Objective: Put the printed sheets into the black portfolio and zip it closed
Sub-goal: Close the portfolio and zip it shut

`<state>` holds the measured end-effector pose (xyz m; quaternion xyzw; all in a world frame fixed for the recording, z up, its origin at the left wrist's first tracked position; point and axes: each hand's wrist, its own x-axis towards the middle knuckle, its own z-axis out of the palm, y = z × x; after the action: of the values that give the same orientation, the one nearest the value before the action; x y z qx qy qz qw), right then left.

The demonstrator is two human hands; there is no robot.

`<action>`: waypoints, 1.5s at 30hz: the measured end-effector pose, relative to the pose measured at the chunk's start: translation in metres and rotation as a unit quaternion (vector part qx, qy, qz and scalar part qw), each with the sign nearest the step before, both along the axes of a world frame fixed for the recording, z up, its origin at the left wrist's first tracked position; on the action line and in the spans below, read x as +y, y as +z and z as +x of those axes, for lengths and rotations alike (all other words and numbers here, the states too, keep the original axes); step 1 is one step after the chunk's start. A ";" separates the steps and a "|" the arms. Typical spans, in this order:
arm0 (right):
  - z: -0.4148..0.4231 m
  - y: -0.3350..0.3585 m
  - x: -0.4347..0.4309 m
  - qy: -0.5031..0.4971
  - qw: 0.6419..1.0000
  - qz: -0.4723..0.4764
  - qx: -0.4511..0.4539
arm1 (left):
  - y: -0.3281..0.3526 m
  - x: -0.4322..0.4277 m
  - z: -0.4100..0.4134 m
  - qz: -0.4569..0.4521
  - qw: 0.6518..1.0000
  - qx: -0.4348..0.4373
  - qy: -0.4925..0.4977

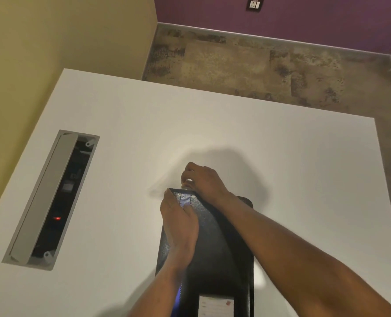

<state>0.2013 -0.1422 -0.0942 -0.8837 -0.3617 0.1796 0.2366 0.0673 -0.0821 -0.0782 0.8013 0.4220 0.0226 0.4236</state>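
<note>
Two hands at work on the portfolio point(215, 243). Left hand point(180, 223) flat on the left edge of the cover, fingers together, thumb hooked round the far left corner, pressing down. Right hand point(201, 179) curled at the far edge, fingertips bunched in a pinch on something small and pale there, probably the zip pull, though too blurred to be sure. Right forearm crossing over the far right corner of the cover. Black and lying flat on the white table point(281, 156), long side running away from the body, near end cut off by the bottom of the view. Pale label point(216, 305) on the near end of the cover, print unreadable. Sheets not visible. Set into the table well to the left, a grey cable box point(50, 200), lid open, a red light inside. Beyond the table, mottled brown floor point(270, 69), yellow wall on the left, purple wall with a socket point(254, 4) at the back.
</note>
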 end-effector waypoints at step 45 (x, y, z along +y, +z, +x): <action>-0.279 0.037 -0.159 -0.486 0.841 -0.087 0.221 | 0.017 0.025 -0.169 -0.046 0.984 0.136 -0.109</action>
<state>-0.0778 -0.3008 -0.0576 -0.8998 0.1931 0.2631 0.2897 -0.1013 -0.0570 -0.0613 0.8177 0.3865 -0.1522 0.3985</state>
